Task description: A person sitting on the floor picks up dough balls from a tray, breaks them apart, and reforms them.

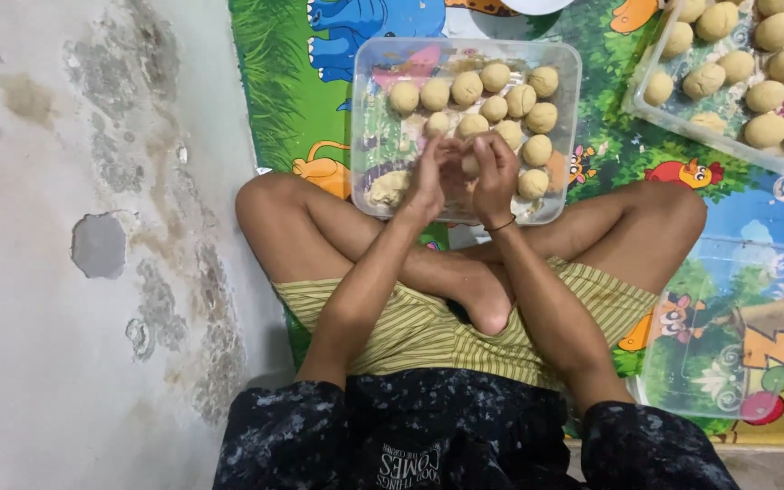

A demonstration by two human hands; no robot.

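A stained, flaking wall (65, 227) fills the left side of the view. To its right a colourful play mat (610, 154) printed with cartoon animals covers the floor, and the person sits cross-legged on it in yellow striped shorts (428, 331) and a dark speckled shirt (428, 436).

On the mat just beyond the crossed legs lies a clear plastic tray (376, 54), rectangular with rounded corners. Its far and right parts hold a cluster of round tan dough balls (501, 100), packed close and mostly touching, while a rough lump of unshaped dough (387, 189) sits in its near left corner. A second clear tray (655, 113), at the far right and cut off by the frame, is filled with more dough balls (755, 63). An empty clear lid (728, 327) lies on the mat at the near right, beside the right knee.

Both hands meet over the near edge of the middle tray. The left hand (428, 177) and the right hand (496, 172) are cupped toward each other, fingers curled, pressing a small dough ball (470, 165) between them; only a sliver of it shows between the palms. A thin dark band (501, 224) circles the right wrist.
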